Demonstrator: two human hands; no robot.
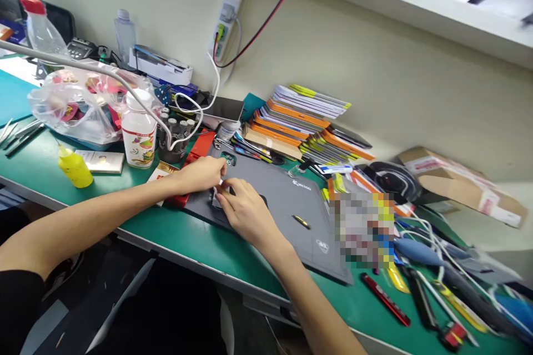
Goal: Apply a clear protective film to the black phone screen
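My left hand [207,173] is closed, its fingers curled in over the grey work mat [283,194]. Close against it, my right hand [245,212] has thumb and fingers pinched together. Between and below the fingertips shows a small dark and whitish object [216,199], mostly hidden by my hands, so its kind is unclear. A dark rounded edge [263,199] peeks out beyond my right hand. Right of that hand, a slim brass-coloured tool [301,222] lies on the mat. A small green round-holed piece [228,158] sits at the mat's far left corner.
To the left stand a yellow dropper bottle [75,166], a white-capped bottle [139,133] and a plastic bag [83,105]. Stacked flat boxes [295,119] line the wall. A red pen-like tool [385,299] and tangled cables [433,238] lie right. A white cable [104,69] crosses at left.
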